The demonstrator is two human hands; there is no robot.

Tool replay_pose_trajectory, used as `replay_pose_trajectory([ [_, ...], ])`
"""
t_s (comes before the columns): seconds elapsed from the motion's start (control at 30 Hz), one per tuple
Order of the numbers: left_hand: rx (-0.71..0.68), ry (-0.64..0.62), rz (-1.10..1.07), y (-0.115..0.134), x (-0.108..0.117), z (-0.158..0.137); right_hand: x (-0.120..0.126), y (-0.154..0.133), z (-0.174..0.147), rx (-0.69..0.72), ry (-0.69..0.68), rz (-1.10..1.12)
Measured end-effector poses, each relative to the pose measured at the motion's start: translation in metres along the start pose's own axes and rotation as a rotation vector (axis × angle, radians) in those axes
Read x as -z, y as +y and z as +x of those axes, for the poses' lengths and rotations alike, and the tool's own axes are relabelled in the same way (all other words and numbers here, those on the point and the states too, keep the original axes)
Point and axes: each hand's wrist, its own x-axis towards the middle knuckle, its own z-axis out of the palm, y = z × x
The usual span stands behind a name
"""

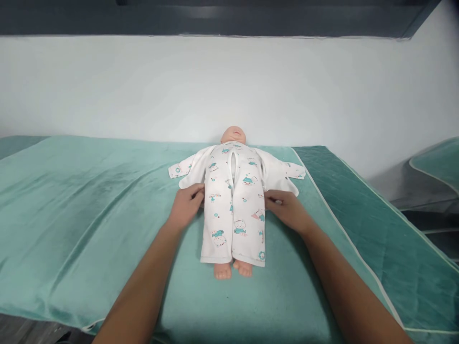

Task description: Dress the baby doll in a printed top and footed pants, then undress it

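A baby doll lies on its back, head by the wall, its bare feet poking out below the trouser hems. White baby trousers with teal and pink animal prints cover its body and legs, a narrow slit near their top. A white long-sleeved baby top spreads out on both sides, sleeves stretched outward. My left hand has thumb and fingers pinched at the left edge of the trousers. On the opposite edge, my right hand pinches the trousers in the same way. Its fingertips are partly hidden.
Beneath the doll is a bed with a light green sheet, wrinkled on the left. A darker green quilted cover with pale piping shows at right. Behind stands a white wall; a green padded edge juts in at far right.
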Motion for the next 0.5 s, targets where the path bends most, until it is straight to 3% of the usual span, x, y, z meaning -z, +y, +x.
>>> replay_pose_trajectory([
  [0.07,0.095,0.134,0.023,-0.007,0.002,0.005,0.009,0.018,0.002,-0.138,0.279,-0.14],
  [0.13,0.169,0.246,0.138,-0.015,0.004,0.011,0.018,0.037,0.003,-0.283,0.449,-0.36],
  [0.27,0.256,0.359,0.485,-0.03,0.007,0.02,0.033,0.06,0.006,-0.587,0.407,-0.617],
  [0.33,0.306,0.362,0.607,-0.034,0.007,0.023,0.037,0.062,0.01,-0.637,0.35,-0.564],
  [0.4,0.34,0.354,0.646,-0.036,0.006,0.025,0.039,0.056,0.018,-0.601,0.368,-0.397],
  [0.5,0.35,0.342,0.617,-0.039,0.006,0.028,0.036,0.028,0.031,-0.423,0.521,0.151],
])
